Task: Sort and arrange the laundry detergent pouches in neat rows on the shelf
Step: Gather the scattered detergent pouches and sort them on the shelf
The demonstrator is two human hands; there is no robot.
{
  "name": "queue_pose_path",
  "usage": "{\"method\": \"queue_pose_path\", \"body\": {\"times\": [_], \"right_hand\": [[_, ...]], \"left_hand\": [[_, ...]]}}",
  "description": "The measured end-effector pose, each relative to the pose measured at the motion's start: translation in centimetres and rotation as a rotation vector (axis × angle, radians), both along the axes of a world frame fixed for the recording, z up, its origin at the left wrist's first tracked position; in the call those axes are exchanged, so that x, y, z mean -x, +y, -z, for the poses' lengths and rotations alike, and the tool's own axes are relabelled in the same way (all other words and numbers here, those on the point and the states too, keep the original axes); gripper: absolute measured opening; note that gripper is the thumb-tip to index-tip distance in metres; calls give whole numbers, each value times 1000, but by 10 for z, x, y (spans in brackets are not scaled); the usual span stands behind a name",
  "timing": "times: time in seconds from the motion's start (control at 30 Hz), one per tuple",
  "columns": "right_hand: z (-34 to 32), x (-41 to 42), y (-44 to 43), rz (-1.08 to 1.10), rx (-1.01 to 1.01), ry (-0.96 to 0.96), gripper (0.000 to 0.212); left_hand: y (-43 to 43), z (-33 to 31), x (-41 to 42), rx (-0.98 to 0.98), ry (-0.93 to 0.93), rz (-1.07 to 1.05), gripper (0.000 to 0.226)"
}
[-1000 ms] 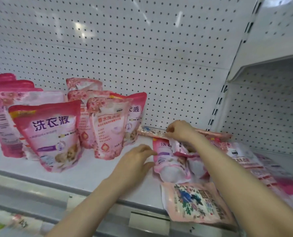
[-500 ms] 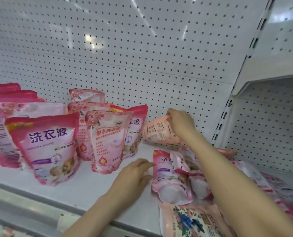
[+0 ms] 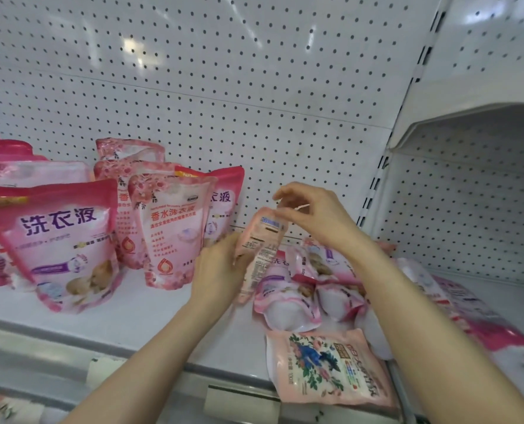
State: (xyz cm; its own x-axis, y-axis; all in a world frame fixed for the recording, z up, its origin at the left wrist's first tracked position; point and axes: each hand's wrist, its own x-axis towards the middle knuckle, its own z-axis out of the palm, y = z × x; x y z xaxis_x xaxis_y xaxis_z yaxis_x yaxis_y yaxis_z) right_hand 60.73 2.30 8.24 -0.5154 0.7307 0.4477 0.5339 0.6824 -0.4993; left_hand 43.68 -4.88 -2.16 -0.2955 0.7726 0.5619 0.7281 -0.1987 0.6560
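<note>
Hands meet over a white metal shelf [image 3: 150, 313] backed by perforated white pegboard [image 3: 224, 87]. Left hand [image 3: 221, 270] grips the lower half of a pale salmon-pink plastic detergent pouch [image 3: 262, 240], held upright and slightly tilted above the shelf. Right hand [image 3: 312, 215] pinches the pouch's top edge. Standing pink pouches [image 3: 169, 228] are grouped left; toppled pink pouches [image 3: 300, 289] lie right, a floral-printed flat pouch [image 3: 325, 365] at the front edge.

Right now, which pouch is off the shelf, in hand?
The pale peach pouch, back label toward the camera. The left hand grips its side and the right hand pinches its top; every other pouch stands or lies on the shelf.
</note>
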Motion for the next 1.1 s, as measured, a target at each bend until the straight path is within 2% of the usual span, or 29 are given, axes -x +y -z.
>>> {"method": "queue_pose_path", "body": {"times": [0.07, 0.17, 0.2, 0.27, 0.33, 0.37, 0.43, 0.5, 0.63, 0.73, 0.77, 0.83, 0.9, 0.97, 1.0, 1.03, 1.1], "right_hand": [[8, -21, 4, 192, 82, -145, 35], [31, -36, -4, 293, 236, -549, 66], [41, -34, -9, 297, 236, -621, 69], [58, -26, -15, 335, 110, -669, 46], [66, -18, -20, 407, -48, -628, 15], [68, -15, -22, 431, -105, -583, 10], [71, -11, -24, 423, -139, -510, 21], [71, -9, -32, 342, -119, -445, 22], [66, -9, -56, 173, -27, -293, 15], [59, -18, -62, 67, 167, -132, 30], [57, -23, -57, 73, 203, -58, 29], [56, -36, -33, 248, 146, -25, 25], [57, -48, -2, 496, 91, -260, 23], [62, -51, 20, 623, 196, -569, 34], [65, -49, 26, 626, 267, -660, 44], [68, -48, 33, 615, 306, -699, 50], [67, -43, 42, 609, 312, -714, 43]], "left_hand": [[-9, 7, 8, 3, -151, 14, 23], [-20, 10, 23, -25, -212, -43, 24], [-22, 10, 27, -38, -223, -61, 22], [-26, 8, 31, -53, -241, -96, 22], [-30, 6, 33, -50, -233, -121, 37], [-33, 5, 33, -56, -221, -116, 46], [-36, 3, 32, -87, -189, -94, 63], [-38, 4, 31, -124, -154, -85, 71], [-42, 7, 30, -176, -114, -77, 66], [-45, 7, 32, -171, -97, -117, 65], [-46, 6, 33, -171, -101, -120, 64], [-47, 6, 36, -172, -106, -121, 64], [-49, 5, 38, -173, -97, -120, 64], [-50, 5, 40, -175, -100, -112, 63], [-50, 6, 40, -176, -100, -106, 61], [-51, 7, 41, -175, -95, -100, 60], [-52, 10, 44, -168, -75, -99, 57]]}}
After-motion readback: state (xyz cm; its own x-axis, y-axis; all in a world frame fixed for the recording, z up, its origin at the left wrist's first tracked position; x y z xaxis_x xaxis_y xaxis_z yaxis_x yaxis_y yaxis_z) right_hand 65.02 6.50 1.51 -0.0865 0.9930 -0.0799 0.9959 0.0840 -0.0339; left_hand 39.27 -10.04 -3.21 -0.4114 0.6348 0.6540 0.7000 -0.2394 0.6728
